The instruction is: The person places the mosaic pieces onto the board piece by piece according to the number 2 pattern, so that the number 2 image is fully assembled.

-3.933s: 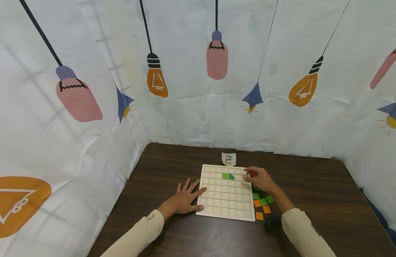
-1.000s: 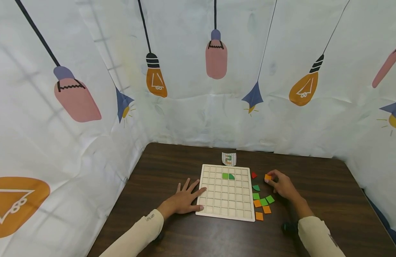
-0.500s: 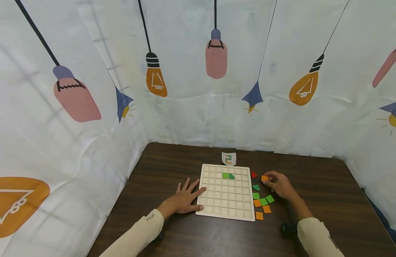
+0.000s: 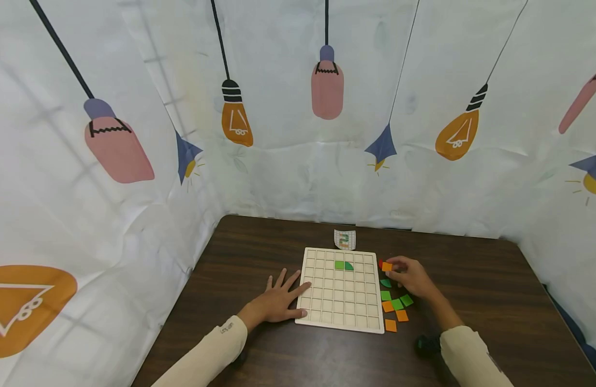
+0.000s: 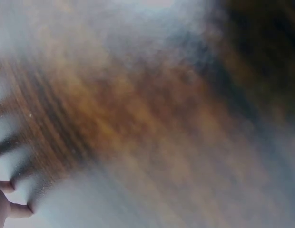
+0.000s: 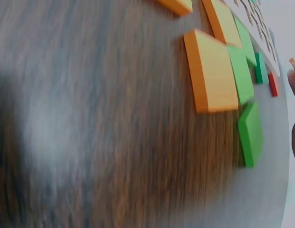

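Note:
My right hand [image 4: 413, 276] pinches an orange square tile [image 4: 387, 266] just right of the pale grid board [image 4: 343, 301] in the head view. Behind that tile a red piece [image 4: 380, 263] partly shows. With fingers spread, my left hand [image 4: 277, 300] rests at the board's left edge, its thumb and index finger on the rim. Two pieces sit side by side in the board's upper cells: a light green square [image 4: 339, 265] and a dark green quarter-round [image 4: 349, 266]. At the right edge of the right wrist view, the right hand's fingers [image 6: 294, 83] are only partly visible.
Right of the board lie a dark green rounded piece [image 4: 386, 283], light green squares [image 4: 406, 300] and orange squares [image 4: 402, 315]. A small printed pattern card [image 4: 345, 239] lies beyond the board on the dark wooden table [image 4: 259, 242]. A printed cloth hangs behind.
My right hand has gone from the board to the right, taken up the orange tile, and carried it left toward the board. My left hand has stayed in place.

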Demonstrator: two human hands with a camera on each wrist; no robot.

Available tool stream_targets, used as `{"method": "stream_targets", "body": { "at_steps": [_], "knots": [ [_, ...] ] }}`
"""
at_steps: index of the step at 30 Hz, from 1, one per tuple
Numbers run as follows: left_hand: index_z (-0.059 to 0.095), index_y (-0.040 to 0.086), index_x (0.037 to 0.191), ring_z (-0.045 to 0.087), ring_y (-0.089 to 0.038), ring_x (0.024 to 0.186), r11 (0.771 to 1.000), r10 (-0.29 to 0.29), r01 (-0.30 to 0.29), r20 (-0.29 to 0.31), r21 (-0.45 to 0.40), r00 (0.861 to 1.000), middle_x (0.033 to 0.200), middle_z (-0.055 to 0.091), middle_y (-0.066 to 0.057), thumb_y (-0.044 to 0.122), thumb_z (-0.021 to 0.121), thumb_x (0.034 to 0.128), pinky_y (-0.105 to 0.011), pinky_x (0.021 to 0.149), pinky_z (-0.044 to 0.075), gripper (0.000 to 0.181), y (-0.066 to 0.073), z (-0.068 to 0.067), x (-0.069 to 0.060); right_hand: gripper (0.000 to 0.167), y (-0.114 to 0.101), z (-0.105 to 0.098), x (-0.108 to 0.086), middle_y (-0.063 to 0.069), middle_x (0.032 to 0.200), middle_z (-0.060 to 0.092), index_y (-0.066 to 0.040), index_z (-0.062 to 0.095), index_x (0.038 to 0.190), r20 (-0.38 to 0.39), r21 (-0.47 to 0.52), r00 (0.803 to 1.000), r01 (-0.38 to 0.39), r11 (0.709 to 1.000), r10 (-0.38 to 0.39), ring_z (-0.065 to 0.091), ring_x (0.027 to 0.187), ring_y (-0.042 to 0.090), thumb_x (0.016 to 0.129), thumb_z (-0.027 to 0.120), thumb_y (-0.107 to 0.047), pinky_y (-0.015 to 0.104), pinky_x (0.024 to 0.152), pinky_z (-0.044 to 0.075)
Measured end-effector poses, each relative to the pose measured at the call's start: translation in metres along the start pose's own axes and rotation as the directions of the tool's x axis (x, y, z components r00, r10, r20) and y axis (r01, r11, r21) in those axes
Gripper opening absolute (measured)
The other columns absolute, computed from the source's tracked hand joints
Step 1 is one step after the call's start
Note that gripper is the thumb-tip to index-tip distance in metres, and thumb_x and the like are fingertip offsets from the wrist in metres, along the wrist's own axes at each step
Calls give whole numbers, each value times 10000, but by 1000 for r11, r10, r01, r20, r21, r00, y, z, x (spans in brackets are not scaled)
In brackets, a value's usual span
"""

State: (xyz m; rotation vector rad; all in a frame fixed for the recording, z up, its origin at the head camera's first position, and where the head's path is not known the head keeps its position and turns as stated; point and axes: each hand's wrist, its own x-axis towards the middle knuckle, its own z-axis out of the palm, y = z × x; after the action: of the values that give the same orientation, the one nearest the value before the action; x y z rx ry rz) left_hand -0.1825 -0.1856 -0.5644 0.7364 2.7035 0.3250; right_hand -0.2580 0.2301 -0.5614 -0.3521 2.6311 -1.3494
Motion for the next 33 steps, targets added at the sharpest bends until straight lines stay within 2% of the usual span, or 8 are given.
{"method": "stream_targets", "body": {
  "at_steps": [6, 10, 14, 21, 26, 33],
  "knots": [
    [205, 336, 1617, 37, -512, 1523, 1000, 2, -2, -7, -12, 1000, 1697, 91, -100, 686, 450, 973, -773, 1114, 130, 772, -1, 1, -1, 346, -10, 12, 5, 147, 987, 663, 16, 629, 1271, 12, 29, 1000, 23, 999, -23, 550, 567, 158, 951, 695, -96, 312, 531, 509],
    [199, 342, 1617, 37, -509, 1525, 1000, 4, -4, -4, -4, 1000, 1698, 86, -102, 682, 450, 975, -774, 1113, 129, 769, 0, 2, -2, 334, -16, 19, 9, 132, 936, 656, 35, 638, 1251, 16, 59, 996, 84, 995, -85, 538, 529, 159, 943, 701, -80, 306, 500, 496],
    [206, 344, 1615, 48, -512, 1523, 1000, 8, -8, -9, 3, 1000, 1696, 95, -110, 682, 459, 971, -779, 1107, 137, 770, 0, 2, -2, 314, -24, 26, 14, 136, 905, 650, 37, 642, 1240, 25, 97, 992, 119, 988, -122, 543, 533, 220, 942, 692, -49, 310, 497, 495],
    [196, 360, 1615, 43, -503, 1527, 1000, 0, 0, -13, 3, 1000, 1700, 85, -86, 714, 427, 964, -768, 1117, 136, 776, -1, 3, 0, 314, -33, 36, 24, 156, 974, 667, 13, 653, 1237, 40, 116, 992, 119, 986, -124, 578, 561, 275, 940, 703, -80, 374, 526, 534],
    [196, 361, 1615, 38, -502, 1528, 1000, 5, -4, -16, 2, 1000, 1700, 83, -84, 719, 423, 963, -767, 1119, 132, 777, -1, 3, 0, 320, -36, 44, 29, 202, 1023, 659, 21, 648, 1243, 66, 154, 987, 135, 979, -147, 594, 575, 279, 949, 694, -97, 370, 543, 541],
    [209, 358, 1612, 44, -501, 1528, 1000, 4, -4, -23, -4, 1000, 1700, 90, -85, 708, 437, 964, -767, 1118, 133, 771, 1, 2, -2, 335, -43, 56, 35, 198, 1022, 635, 18, 647, 1246, 112, 223, 985, 107, 969, -134, 583, 605, 257, 943, 705, -111, 347, 532, 520]
  ]
}}
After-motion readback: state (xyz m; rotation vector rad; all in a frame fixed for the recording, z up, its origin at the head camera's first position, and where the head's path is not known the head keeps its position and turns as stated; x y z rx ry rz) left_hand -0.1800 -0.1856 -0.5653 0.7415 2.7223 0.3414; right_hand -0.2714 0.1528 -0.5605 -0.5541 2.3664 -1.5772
